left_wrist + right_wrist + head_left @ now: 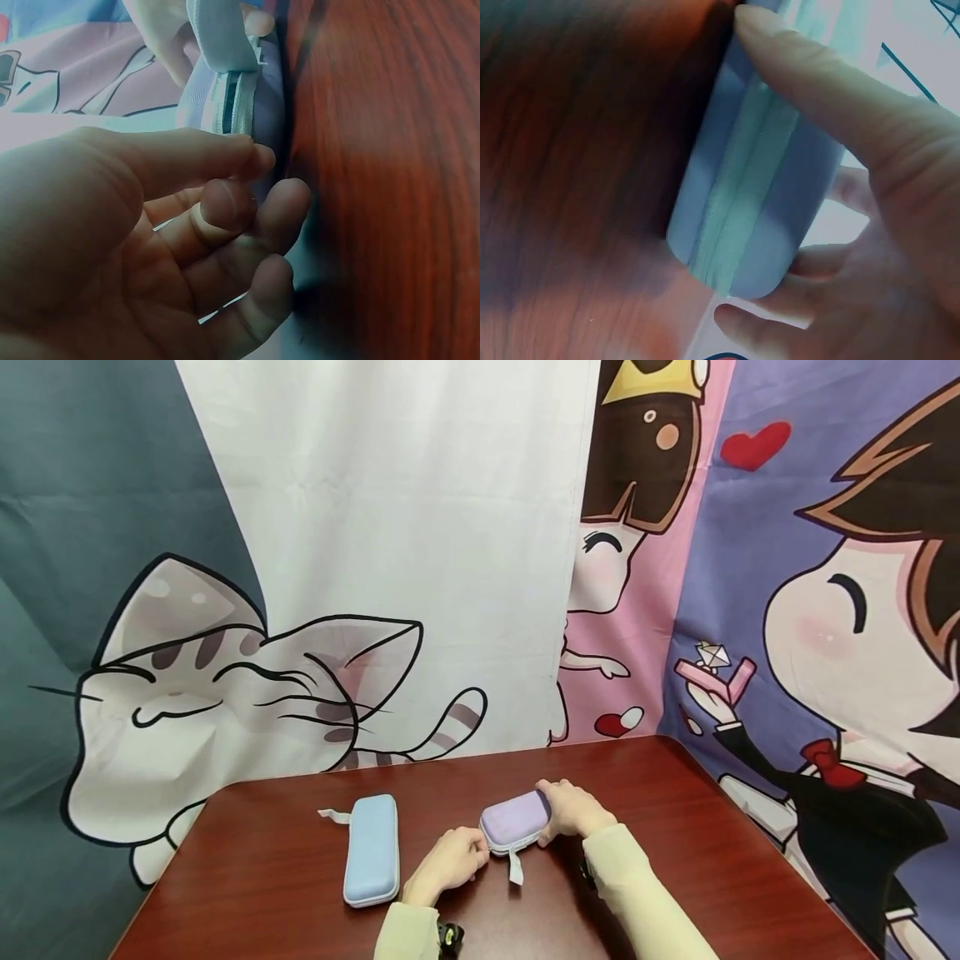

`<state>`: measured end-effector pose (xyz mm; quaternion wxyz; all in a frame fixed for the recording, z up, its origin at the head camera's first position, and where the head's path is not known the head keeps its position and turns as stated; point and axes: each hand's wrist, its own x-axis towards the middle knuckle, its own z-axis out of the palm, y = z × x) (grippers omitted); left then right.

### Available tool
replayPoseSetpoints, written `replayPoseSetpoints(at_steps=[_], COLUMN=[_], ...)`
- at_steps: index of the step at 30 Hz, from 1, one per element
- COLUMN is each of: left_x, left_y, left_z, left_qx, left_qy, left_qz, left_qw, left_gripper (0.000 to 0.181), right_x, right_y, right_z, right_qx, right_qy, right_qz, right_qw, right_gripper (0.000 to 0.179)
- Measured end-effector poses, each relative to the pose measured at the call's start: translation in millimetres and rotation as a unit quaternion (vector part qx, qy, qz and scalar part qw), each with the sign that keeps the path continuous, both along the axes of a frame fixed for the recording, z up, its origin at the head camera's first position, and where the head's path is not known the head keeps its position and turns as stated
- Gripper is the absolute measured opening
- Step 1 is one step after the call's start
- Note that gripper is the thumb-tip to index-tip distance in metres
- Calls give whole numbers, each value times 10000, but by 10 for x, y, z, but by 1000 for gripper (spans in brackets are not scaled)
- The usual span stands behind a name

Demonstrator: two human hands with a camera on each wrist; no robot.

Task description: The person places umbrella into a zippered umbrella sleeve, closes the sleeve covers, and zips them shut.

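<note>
A purple zippered case (513, 821) lies on the table between my hands, its grey-white ribbon tab (515, 868) hanging over the near side. My right hand (576, 810) grips its right end, with the thumb (817, 82) along the zipper side and the fingers on the opposite side. At the left end, my left hand (453, 857) pinches the case's edge by the zipper between thumb and index finger; its other fingers curl loosely. A short dark gap (231, 97) shows between the zipper tapes, just below the ribbon tab in the left wrist view.
A light blue zippered case (372, 850) with a pale ribbon tab (334, 816) lies to the left of my left hand. The red-brown wooden table (285, 877) ends at the back against a hanging cloth (405, 527) printed with cartoon figures.
</note>
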<state>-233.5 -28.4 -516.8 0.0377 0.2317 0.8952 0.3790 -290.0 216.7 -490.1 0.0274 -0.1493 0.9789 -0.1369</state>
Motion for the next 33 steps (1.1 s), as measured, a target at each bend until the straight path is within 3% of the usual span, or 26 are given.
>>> replayPoseSetpoints(at_steps=[4,8,11,16,21,33], left_x=[-5,-1,5,17,43,93], left_y=[-1,-12,-16,6,40,130], left_z=[3,16,25,26,51,32], left_qx=[-6,23,25,-18,-69,-171], left_qy=[-101,-118,-128,-127,-43,459], left_qz=[31,89,140,68,52,162], left_qw=[9999,9999,9998,9999,10000,9987], left_gripper=[14,14,15,18,18,20], right_x=[-19,-32,-22,19,43,146], right_y=[52,98,98,51,-7,-146], right_z=[2,-32,-40,1,30,93], right_qx=[-334,-474,-575,-860,-879,-785], right_qy=[-189,68,234,239,173,-23], right_qz=[328,729,817,608,159,-550], right_qw=[9987,9962,9947,9941,9959,9954], right_gripper=[86,82,79,78,80,80])
